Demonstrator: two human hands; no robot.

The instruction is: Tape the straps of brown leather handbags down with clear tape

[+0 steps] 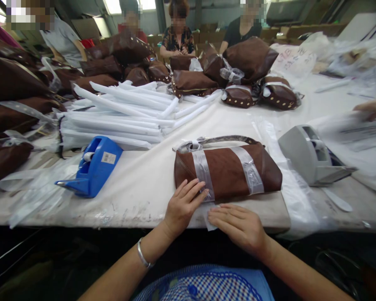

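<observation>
A brown handbag (227, 171) lies on its side on the table right before me, with two translucent plastic strips round its body. Its strap (228, 140), partly wrapped, runs along the far side. My left hand (184, 205) rests open on the bag's near left edge, fingers on the left plastic strip (203, 167). The loose end of that strip (209, 217) hangs at the bag's near side. My right hand (238, 225) lies over this end with its fingers extended and close together; whether it pinches the plastic is hidden.
A blue tape dispenser (97, 167) stands to the left, a grey tape dispenser (310, 156) to the right. White wrapped rolls (119, 113) are stacked beyond. Several brown bags (194, 81) are piled at the back, where people stand. At the right edge, another person's hand (372, 109) is near blurred plastic.
</observation>
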